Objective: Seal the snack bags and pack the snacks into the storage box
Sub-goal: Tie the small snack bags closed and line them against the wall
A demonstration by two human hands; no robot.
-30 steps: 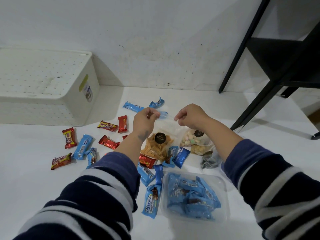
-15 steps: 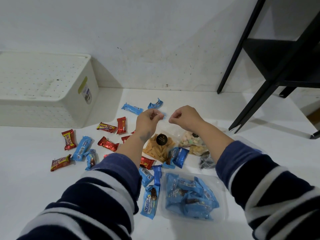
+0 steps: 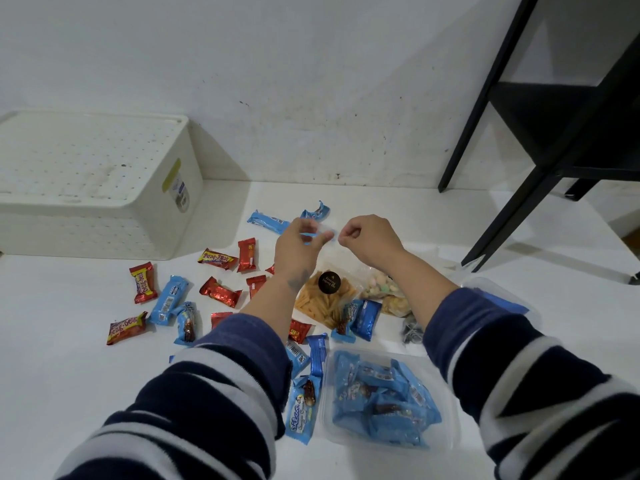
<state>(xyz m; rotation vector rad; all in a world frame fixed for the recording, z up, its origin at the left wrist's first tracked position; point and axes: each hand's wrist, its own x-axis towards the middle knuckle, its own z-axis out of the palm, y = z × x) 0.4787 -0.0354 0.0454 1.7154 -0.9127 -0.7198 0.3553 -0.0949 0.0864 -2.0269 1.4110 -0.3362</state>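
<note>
A clear snack bag [image 3: 320, 301] of orange sticks with a round black label lies on the white table. Its transparent top edge rises between my two hands. My right hand [image 3: 365, 239] pinches that edge with curled fingers. My left hand [image 3: 299, 249] is right beside it, fingers blurred and stretched toward the same edge; its grip is unclear. Half under my right forearm lies a second clear bag [image 3: 381, 289] of pale snacks. The white perforated storage box [image 3: 104, 202] sits at the far left with its lid on.
Red and blue wrapped snacks [image 3: 166, 299] lie scattered left of the bags. A clear tub [image 3: 450, 420] of blue packs stands near me, its lid [image 3: 502, 292] to the right. A small dark bag [image 3: 410, 330] lies by my right sleeve. A black shelf frame [image 3: 519, 161] stands at the back right.
My hands have drawn together along the bag's top edge, from wide apart to almost touching. My left hand's fingers are now blurred and less tightly curled.
</note>
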